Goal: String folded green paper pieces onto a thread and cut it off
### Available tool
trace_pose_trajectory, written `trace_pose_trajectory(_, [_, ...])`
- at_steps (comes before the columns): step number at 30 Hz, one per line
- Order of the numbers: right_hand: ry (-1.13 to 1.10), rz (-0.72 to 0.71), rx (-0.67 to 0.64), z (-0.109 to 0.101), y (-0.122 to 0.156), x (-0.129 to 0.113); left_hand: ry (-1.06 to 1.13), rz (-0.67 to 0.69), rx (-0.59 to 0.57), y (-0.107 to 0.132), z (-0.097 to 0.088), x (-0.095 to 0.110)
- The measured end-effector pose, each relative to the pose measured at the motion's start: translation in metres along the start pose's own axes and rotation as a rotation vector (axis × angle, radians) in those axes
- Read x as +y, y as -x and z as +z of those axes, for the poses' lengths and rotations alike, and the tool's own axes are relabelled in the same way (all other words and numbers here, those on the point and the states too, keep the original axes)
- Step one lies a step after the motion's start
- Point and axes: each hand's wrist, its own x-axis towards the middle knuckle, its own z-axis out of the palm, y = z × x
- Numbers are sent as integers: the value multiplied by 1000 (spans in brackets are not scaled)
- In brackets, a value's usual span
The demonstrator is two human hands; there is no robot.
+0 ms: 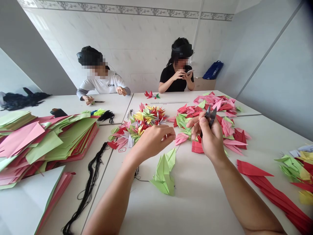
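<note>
My right hand (212,135) is raised over the table, closed round a pair of dark scissors (210,116) with the blades pointing up. What looks like a thin thread runs by its fingertips. My left hand (156,138) is held to the left, its fingers bent and pressed together; anything in its grip is too small or hidden to make out. Below and between my hands, a folded light green paper piece (164,173) lies on the white table (195,209), with a dark thread beside it.
Folded paper pieces in several colours form a pile (146,120) and a pink heap (220,102). Coloured paper stacks (66,140) and black cord (90,182) lie left; red folded strips (276,192) lie right. Two people sit opposite, one holding a phone (189,71).
</note>
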Motion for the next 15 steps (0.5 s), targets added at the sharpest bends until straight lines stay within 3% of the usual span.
trace_pose_trajectory(6, [225,-4,-54,-17,-15,9,-174,-82,-42,-5,3,-13])
trace_pose_trajectory(15, [320,47,-114,-31,-23,23,-201,-172,14,2,-15,-20])
